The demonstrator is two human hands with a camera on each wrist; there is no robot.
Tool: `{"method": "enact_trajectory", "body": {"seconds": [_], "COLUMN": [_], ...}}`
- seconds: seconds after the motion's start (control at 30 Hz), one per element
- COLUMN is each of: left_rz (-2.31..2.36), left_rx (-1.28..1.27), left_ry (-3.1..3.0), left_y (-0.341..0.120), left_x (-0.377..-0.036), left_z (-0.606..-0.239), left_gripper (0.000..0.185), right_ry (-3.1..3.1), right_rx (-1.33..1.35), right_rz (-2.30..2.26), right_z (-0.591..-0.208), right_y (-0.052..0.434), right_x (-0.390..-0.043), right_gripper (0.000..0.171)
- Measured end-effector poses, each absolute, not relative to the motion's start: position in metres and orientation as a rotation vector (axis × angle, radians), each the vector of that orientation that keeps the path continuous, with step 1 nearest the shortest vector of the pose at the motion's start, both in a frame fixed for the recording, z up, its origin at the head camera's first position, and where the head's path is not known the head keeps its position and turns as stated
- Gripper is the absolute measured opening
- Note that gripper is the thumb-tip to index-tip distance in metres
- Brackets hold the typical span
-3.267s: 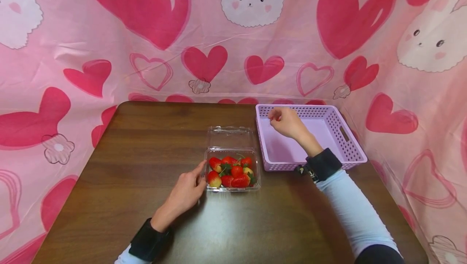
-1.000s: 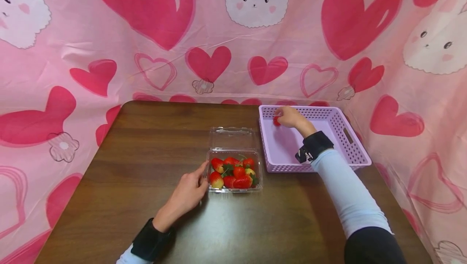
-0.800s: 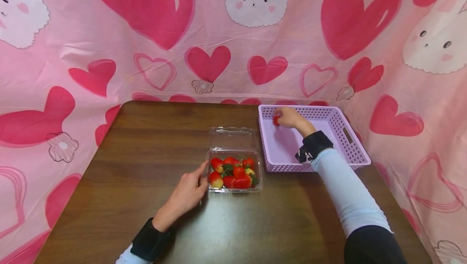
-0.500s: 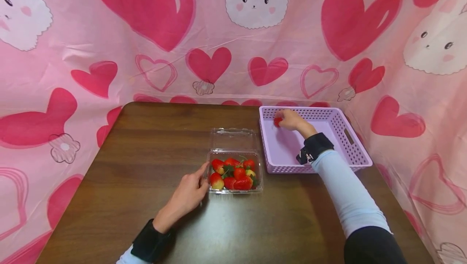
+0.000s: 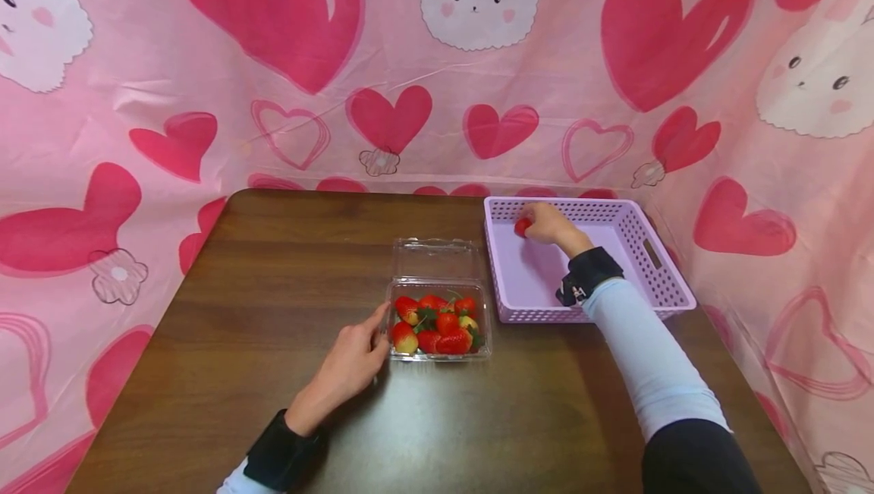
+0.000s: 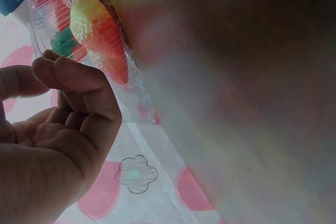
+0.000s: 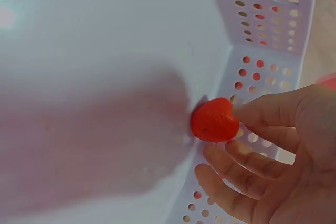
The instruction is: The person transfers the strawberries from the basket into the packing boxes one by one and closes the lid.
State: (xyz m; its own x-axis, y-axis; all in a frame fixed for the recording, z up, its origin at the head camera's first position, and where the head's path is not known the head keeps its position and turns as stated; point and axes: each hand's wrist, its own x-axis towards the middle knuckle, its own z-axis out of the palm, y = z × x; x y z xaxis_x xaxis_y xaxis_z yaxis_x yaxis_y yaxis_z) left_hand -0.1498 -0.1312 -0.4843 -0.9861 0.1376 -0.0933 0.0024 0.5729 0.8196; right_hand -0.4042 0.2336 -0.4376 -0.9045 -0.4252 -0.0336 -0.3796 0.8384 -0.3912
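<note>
A clear plastic clamshell box (image 5: 440, 357) with its lid folded back holds several strawberries (image 5: 447, 322), some pale yellow at one end. My left hand (image 5: 351, 357) rests at the box's left side, index finger stretched along the wall; the left wrist view shows its other fingers loosely bent below the box. Inside the lilac basket (image 5: 594, 315), my right hand (image 5: 549, 225) holds one red strawberry (image 7: 215, 120) at the far left corner. In the right wrist view the thumb lies against the berry and the fingertips (image 7: 212, 153) are bent under it, close over the basket floor.
The basket has perforated walls and a handle slot at its right. Its left wall stands close to the box on the dark wooden table (image 5: 287, 266). A pink heart-patterned cloth (image 5: 410, 61) hangs behind and beside the table.
My right hand has reached lower and farther into the basket's corner, bringing the strawberry near the floor, then shifted it slightly right. My left hand stays at the box.
</note>
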Motion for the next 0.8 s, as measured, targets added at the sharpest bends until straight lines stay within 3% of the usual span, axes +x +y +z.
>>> {"method": "enact_trajectory", "body": {"seconds": [0.8], "left_rz": [1.385], "left_rx": [0.117], "left_ry": [2.641], "left_y": [-0.134], "left_x": [-0.15], "left_z": [-0.485], "left_gripper": [0.063], "right_ry": [2.883], "right_rx": [-0.353], "right_rz": [-0.627], "right_z": [-0.45], "right_y": [0.241], "right_x": [-0.409], "right_gripper": [0.023]}}
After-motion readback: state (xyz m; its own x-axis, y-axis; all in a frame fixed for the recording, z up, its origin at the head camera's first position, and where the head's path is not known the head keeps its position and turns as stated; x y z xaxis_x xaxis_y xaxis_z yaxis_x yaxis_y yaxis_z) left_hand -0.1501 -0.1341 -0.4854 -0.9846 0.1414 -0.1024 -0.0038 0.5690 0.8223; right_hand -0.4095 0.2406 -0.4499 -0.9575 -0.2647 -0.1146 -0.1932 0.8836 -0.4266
